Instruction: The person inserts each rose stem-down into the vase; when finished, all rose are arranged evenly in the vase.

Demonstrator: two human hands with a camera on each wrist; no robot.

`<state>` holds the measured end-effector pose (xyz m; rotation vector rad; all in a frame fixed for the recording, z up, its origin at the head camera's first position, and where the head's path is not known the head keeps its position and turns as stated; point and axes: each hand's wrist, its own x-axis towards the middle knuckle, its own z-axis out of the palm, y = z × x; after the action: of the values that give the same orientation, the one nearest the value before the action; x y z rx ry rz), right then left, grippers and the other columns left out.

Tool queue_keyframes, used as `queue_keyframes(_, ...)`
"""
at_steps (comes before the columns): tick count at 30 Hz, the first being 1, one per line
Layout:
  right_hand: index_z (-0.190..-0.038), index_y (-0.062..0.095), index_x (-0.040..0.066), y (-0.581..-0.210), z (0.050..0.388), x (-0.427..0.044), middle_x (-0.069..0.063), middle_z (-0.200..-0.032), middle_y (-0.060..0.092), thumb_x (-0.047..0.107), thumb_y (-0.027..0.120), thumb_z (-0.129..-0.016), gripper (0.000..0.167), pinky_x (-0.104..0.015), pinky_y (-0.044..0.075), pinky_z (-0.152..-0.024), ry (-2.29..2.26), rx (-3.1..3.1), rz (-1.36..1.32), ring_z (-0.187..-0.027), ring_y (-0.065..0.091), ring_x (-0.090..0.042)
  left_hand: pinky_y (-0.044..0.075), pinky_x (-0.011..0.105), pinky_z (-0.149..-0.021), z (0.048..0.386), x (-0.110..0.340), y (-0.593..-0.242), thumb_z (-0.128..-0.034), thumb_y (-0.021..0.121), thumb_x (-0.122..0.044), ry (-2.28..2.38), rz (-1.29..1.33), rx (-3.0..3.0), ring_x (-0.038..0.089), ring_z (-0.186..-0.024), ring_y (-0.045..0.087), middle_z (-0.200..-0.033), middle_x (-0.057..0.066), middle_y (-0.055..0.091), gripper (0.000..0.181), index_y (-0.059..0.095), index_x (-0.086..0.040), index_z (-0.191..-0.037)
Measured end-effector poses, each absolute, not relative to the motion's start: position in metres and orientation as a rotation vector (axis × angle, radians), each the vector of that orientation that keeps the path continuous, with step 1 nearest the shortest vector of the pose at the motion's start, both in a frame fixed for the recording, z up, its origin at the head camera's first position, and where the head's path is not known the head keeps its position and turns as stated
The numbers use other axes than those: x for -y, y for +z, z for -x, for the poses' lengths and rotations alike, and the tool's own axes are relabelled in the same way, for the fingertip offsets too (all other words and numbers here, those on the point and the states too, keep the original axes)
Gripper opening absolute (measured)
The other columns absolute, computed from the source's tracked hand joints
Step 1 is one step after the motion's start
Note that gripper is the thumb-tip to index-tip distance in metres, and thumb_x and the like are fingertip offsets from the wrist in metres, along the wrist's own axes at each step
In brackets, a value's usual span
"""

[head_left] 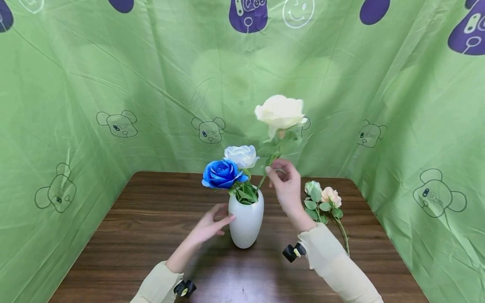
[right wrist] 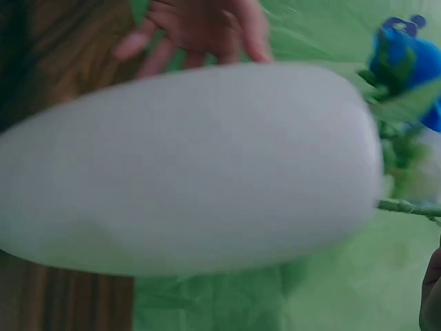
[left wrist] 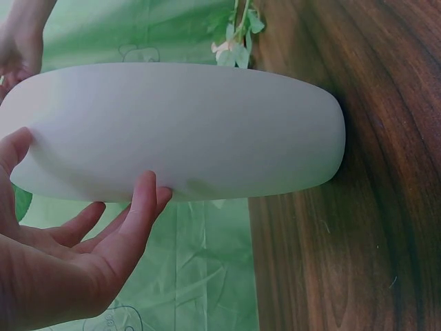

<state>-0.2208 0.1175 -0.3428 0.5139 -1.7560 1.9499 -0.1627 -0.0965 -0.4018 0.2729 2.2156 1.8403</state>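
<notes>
A white vase [head_left: 245, 223] stands upright on the table, holding a blue rose [head_left: 221, 174] and a pale blue-white rose [head_left: 241, 156]. My right hand [head_left: 286, 183] pinches the green stem of a large cream rose [head_left: 281, 112] to the right of the opening. The stem's lower end reaches into the vase mouth, and its bloom stands well above the others. Against the vase's left side rest the fingertips of my left hand [left wrist: 89, 255], spread and not wrapped around it. Only a sliver of the right hand shows in the right wrist view.
To the right on the brown wooden table [head_left: 159, 219] lie a peach rose [head_left: 331, 196] and a pale green-white rose [head_left: 312, 187], with leaves and stems. A green patterned cloth [head_left: 163, 75] encloses the back and sides.
</notes>
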Motion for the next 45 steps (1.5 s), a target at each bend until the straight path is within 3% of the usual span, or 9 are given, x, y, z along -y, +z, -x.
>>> queue_keyframes(8,-0.092,0.057,-0.007,-0.352,0.194,-0.099,-0.016,-0.080,0.058,-0.003,0.060,-0.080,0.013,-0.024,0.040,-0.043,1.808,1.953,-0.472,-0.052,0.047,-0.014,0.050,0.042,-0.069,0.162,0.097,-0.402,-0.0855,0.059,-0.027,1.843,-0.268,-2.210,0.032,-0.098,0.052,-0.115,0.022,0.048,0.054,0.039,0.000,-0.128)
queue_keyframes(20,-0.087,0.064,-0.003,-0.366,0.181,-0.101,-0.013,-0.078,0.059,-0.003,0.063,-0.078,0.010,-0.022,0.036,-0.050,1.686,2.051,-0.391,-0.059,0.045,-0.014,0.051,0.040,-0.067,0.164,0.097,-0.404,-0.0855,0.059,-0.025,1.846,-0.282,-2.208,0.033,-0.101,0.050,-0.115,0.020,0.048,0.053,0.039,-0.001,-0.128)
queue_keyframes(33,-0.079,0.061,-0.010,-0.365,0.180,-0.099,-0.026,-0.075,0.042,-0.009,0.063,-0.075,0.005,-0.015,0.030,-0.048,1.780,1.977,-0.527,-0.056,0.037,-0.010,0.050,0.043,-0.069,0.164,0.096,-0.402,-0.0849,0.060,-0.025,1.839,-0.255,-2.203,0.033,-0.101,0.050,-0.116,0.020,0.048,0.052,0.040,-0.002,-0.127)
queue_keyframes(39,-0.082,0.063,-0.011,-0.364,0.181,-0.098,-0.024,-0.076,0.046,-0.010,0.063,-0.075,0.008,-0.015,0.034,-0.050,1.766,1.994,-0.501,-0.059,0.041,-0.010,0.050,0.043,-0.067,0.168,0.097,-0.412,-0.0844,0.061,-0.026,1.855,-0.266,-2.195,0.034,-0.100,0.050,-0.116,0.022,0.048,0.054,0.039,-0.001,-0.127)
queue_keyframes(45,-0.076,0.064,-0.008,-0.362,0.183,-0.100,-0.019,-0.069,0.048,-0.011,0.064,-0.072,0.005,-0.016,0.034,-0.051,1.642,2.121,-0.433,-0.059,0.042,-0.012,0.051,0.039,-0.065,0.180,0.099,-0.433,-0.0824,0.062,-0.034,1.846,-0.246,-2.223,0.030,-0.100,0.051,-0.118,0.017,0.048,0.058,0.040,-0.006,-0.128)
